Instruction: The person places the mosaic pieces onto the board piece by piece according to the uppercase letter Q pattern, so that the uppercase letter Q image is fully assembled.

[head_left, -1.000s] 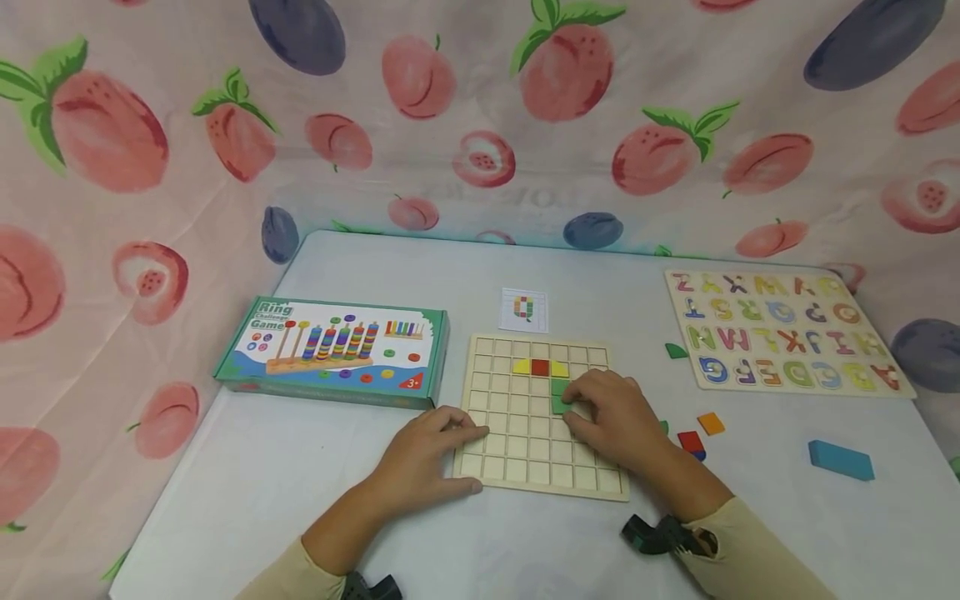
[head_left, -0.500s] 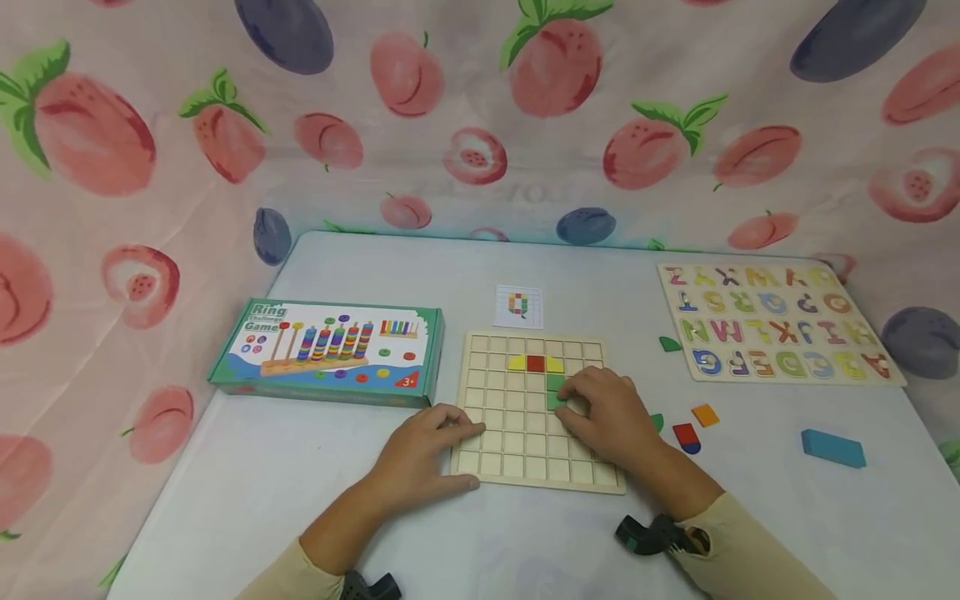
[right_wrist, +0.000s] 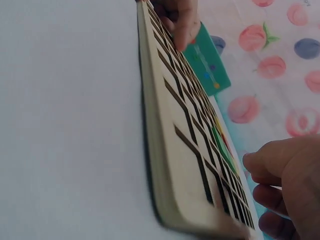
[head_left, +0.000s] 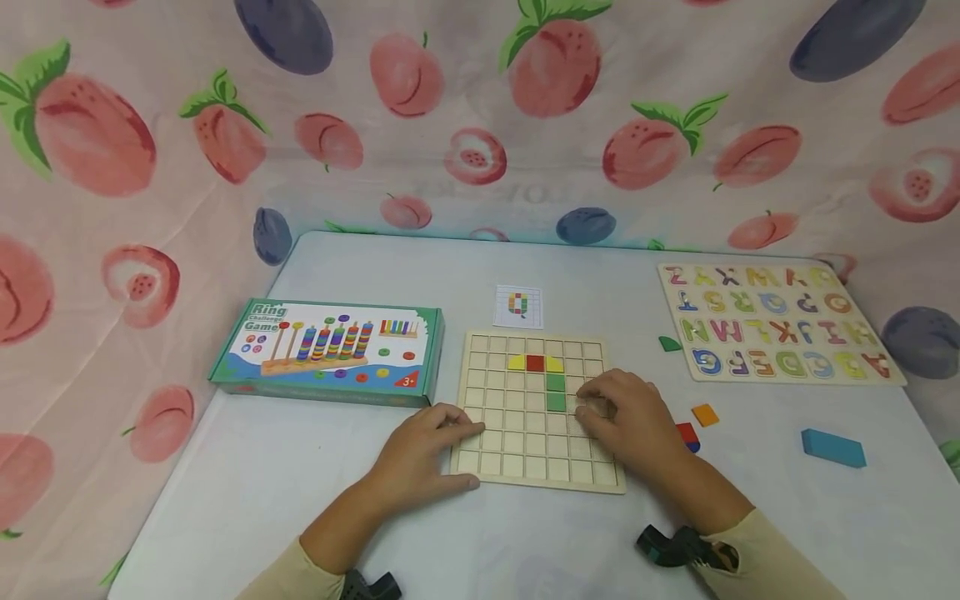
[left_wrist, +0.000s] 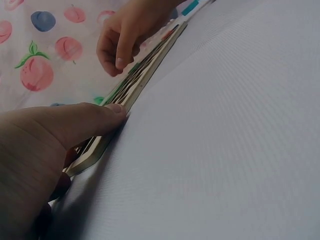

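A wooden grid board [head_left: 502,421] lies flat on the white table. In its upper part sit a red square tile [head_left: 535,363] flanked by two yellow rounded tiles [head_left: 517,362], with two green square tiles [head_left: 556,402] in a column below the right one. My left hand [head_left: 423,450] holds the board's near left corner, its thumb [left_wrist: 114,114] on the front edge and fingers at the left side. Over the board's right part is my right hand [head_left: 633,425], fingers loosely curled, nothing between thumb and index, just right of the green tiles.
Beyond the board lies a small pattern card [head_left: 518,307]. A Ring Challenge Game box [head_left: 330,354] is at left, an alphabet board [head_left: 776,325] at right. An orange square [head_left: 705,415], a red tile [head_left: 687,435], a green piece [head_left: 670,343] and a blue block [head_left: 833,448] lie on the right.
My right hand has let go of the lower green tile and moved a little right, uncovering both green tiles. The left hand stays on the board's corner.
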